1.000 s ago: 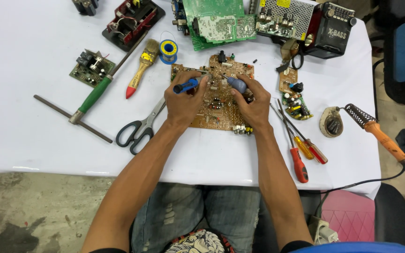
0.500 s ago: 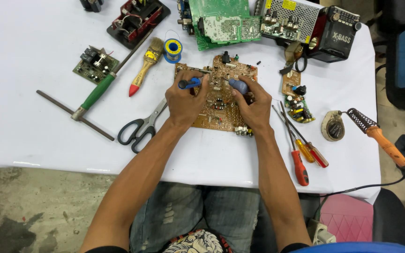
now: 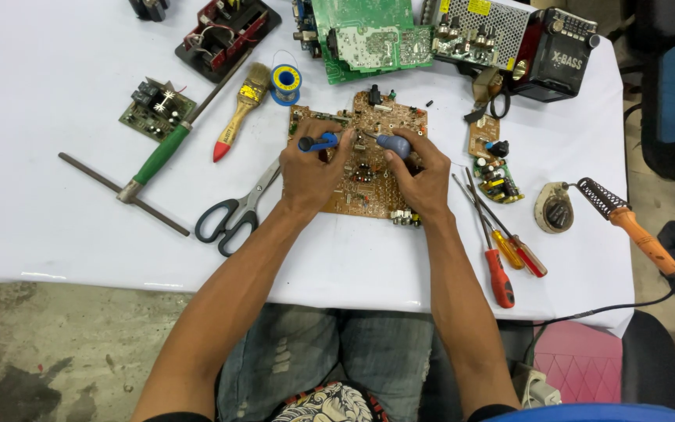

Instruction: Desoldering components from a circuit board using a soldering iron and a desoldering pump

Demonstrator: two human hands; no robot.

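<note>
A brown circuit board (image 3: 369,117) lies flat on the white table (image 3: 56,101) in front of me. My left hand (image 3: 312,173) rests on the board's left part and grips a small blue-handled tool (image 3: 318,143). My right hand (image 3: 419,173) rests on the board's right part and holds a small grey-blue rubber bulb (image 3: 394,144) whose thin tip points left toward the blue tool. Both tool tips meet over the middle of the board.
Left of the board lie black-handled scissors (image 3: 232,211), a paintbrush (image 3: 240,113), a solder spool (image 3: 285,80), a green-handled T-wrench (image 3: 154,160) and a small green board (image 3: 155,108). To the right lie several screwdrivers (image 3: 501,242), a small board (image 3: 490,168) and a soldering iron (image 3: 626,219). Green boards (image 3: 369,35) and a black radio (image 3: 556,55) stand behind.
Both hands stay on the brown board with the same tools. The view has shifted slightly, and the bulb's tip has come a little nearer the blue tool.
</note>
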